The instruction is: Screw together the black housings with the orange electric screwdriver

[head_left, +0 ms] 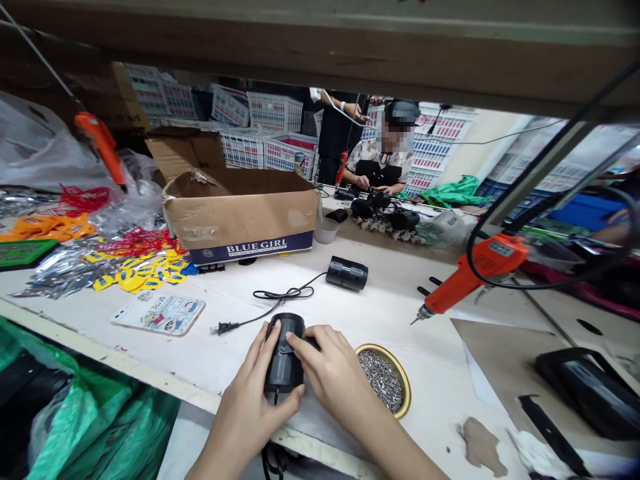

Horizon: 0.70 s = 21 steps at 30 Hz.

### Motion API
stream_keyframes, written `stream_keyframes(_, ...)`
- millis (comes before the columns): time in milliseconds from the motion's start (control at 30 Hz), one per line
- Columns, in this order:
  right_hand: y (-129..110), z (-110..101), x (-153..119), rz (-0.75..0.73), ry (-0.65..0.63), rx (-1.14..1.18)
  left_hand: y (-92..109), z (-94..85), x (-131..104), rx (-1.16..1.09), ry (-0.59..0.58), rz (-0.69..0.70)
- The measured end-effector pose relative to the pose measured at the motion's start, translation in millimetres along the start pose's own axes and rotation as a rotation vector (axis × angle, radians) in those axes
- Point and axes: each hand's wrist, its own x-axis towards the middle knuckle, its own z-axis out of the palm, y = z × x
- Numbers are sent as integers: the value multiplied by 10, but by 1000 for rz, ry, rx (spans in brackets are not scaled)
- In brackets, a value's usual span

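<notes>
Grasping the black cylinder (284, 368) at six o'clock with left hand (250, 403) and right hand (333, 367) together, best to brace its side firmly and press squarely on top, clear of the bowl (407, 388) at five o'clock.

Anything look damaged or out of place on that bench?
A ragged brown scrap lies at the near right of the bench, its uneven edges looking torn. The bowl of small metal parts sits upright.

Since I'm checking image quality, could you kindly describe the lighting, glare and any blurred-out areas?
Head view: white tabletop bright, brown overhead shelf dimmer; pale glints on the nearer black plastic cylinder; pixelated face on the person in patterned sleeves.
</notes>
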Motion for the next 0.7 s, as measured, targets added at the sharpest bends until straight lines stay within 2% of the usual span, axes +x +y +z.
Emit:
stream_keyframes(133, 8, -51, 13, 27, -27, 74, -21, -5, -8, -19, -12, -3)
stream_keyframes(267, 88, -290, -10, 77, -45, 206, -68, -42, -22, -23, -32, 32)
stream_keyframes(367, 194, -569, -107, 236, -119, 147, -103, -69, -41, -58, -48, 36)
stream_keyframes(467, 293, -775, -272, 518, -332, -12, -131, -69, -68, -94, -40, 34)
stream_keyframes(567, 333, -803, -427, 727, -536, -81, -124, -43, -89, -114, -13, 46)
stream_keyframes(633, 332, -746, -490, 716, -555, -103, -81, -27, -95, -123, 28, 54)
stream_keyframes(700, 321, -680, -519, 647, -493, -101, -9, -22, -93, -121, 80, 65)
